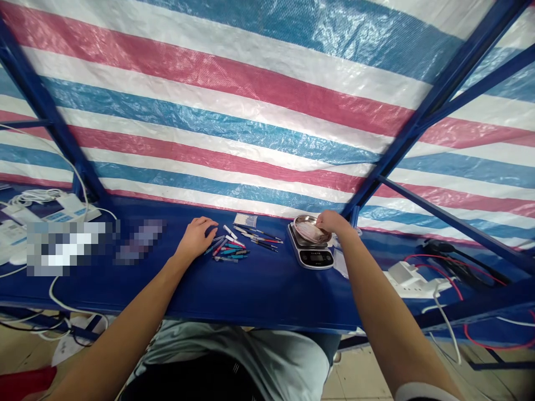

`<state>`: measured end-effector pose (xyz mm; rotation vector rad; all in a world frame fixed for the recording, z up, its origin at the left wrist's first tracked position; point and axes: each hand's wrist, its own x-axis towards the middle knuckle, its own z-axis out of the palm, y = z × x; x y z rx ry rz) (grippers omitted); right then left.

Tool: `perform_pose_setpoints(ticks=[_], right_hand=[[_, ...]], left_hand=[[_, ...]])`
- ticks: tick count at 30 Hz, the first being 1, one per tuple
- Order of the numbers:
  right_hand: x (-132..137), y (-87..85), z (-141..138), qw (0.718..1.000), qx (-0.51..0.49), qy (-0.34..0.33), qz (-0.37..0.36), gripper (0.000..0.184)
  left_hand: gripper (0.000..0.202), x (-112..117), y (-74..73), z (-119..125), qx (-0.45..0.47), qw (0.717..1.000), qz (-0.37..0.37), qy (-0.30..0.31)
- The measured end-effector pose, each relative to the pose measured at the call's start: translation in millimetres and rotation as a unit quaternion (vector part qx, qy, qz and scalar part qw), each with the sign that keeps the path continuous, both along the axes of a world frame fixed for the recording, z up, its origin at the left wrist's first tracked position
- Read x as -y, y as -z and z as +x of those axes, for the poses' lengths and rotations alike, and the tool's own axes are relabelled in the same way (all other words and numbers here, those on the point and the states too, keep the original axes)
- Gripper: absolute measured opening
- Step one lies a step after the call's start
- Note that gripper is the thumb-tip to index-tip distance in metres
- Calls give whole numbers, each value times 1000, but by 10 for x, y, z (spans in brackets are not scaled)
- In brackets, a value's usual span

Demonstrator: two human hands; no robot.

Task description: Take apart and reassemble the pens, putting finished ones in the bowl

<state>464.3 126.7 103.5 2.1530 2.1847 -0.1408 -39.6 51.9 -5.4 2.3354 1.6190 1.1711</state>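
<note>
Centre-right, a dish (308, 229) is rim-gripped by the right hand (331, 221); the left hand (198, 236), open, is rested on blue table (259, 295) before striped sheeting (217, 94).

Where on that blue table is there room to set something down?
The blue tabletop is bare along its front, between the forearms, nearer than the pens and digital scale. Crowded: beside the left hand, around the right hand and metal bowl, and leftmost, among white cables.

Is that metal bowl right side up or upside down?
Right side up: the metal bowl shows its open hollow, with the right hand at its rim.
</note>
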Motion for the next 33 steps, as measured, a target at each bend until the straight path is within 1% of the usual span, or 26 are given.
perform_pose_setpoints(ticks=[4,6,11,15,17,20,24,26,27,29,31,32,33], right_hand=[[-101,-23,23,998,10,4,-66,17],[-158,-25,21,996,19,-3,-83,16],[-244,-2,-14,996,32,-19,-83,15],[-247,-4,10,996,24,-31,-80,20],[-231,-17,61,995,6,-35,-91,21],[-185,-36,165,992,-53,-38,-108,23],[-55,-43,258,982,-144,-25,-123,26],[57,-49,251,976,-190,-15,-104,26],[127,-54,229,974,-211,-10,-81,25],[297,-68,144,969,-246,-10,-31,24],[502,-76,-4,962,-272,-27,2,22],[616,-74,-103,956,-292,-36,9,21],[734,-65,-218,948,-315,-47,4,21]], left_hand=[[30,11,-23,10,-2,1000,4,2],[30,17,-34,17,0,1000,3,5],[29,6,-18,6,12,1000,0,9],[29,-7,3,-10,9,1000,-1,7],[29,-5,1,-7,7,1000,0,6],[29,6,-15,11,13,1000,6,10],[27,39,-66,46,33,999,7,20],[26,75,-124,80,57,998,8,26],[26,101,-163,110,73,997,8,30],[27,173,-255,209,110,993,-6,43],[30,280,-344,372,166,982,-47,71],[34,348,-377,475,202,972,-79,94],[40,426,-397,589,250,955,-113,115]])
